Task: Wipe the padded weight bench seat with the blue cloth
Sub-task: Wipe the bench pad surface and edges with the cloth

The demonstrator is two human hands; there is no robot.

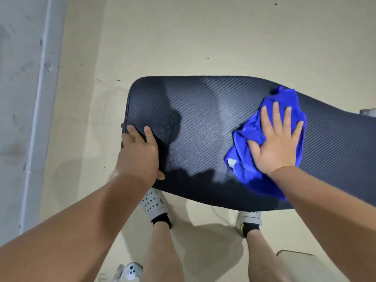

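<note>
Plainly, the fingers of the right hand are straight and spread, pressed flat on top of the blue cloth, with the palm bearing down as well. The cloth lies bunched under that hand on the right part of the padded weight bench seat. It reaches from near the far edge to the near edge, where a fold trails under the forearm.

The left hand sits on the seat's left end corner. Its fingers are bent, two tips on the top surface and the rest dropping over the end edge, thumb along the near side. It looks like a bracing grip.

The wipe seems to be mid-course. The cloth is in contact and loaded for a stroke, but nothing shows for certain which parts are done. A dull speckled patch beside the left hand may be dampness or only shadow. The stretch between the two hands lies uncovered, and the seat runs out of view to the right, so some passes likely remain.

The cloth is vivid blue, soft and heavily creased, with a small pale tag at its near left side. The seat is dark, ribbed in a diagonal weave, with rounded corners, and it catches a grey sheen across its middle.
</note>
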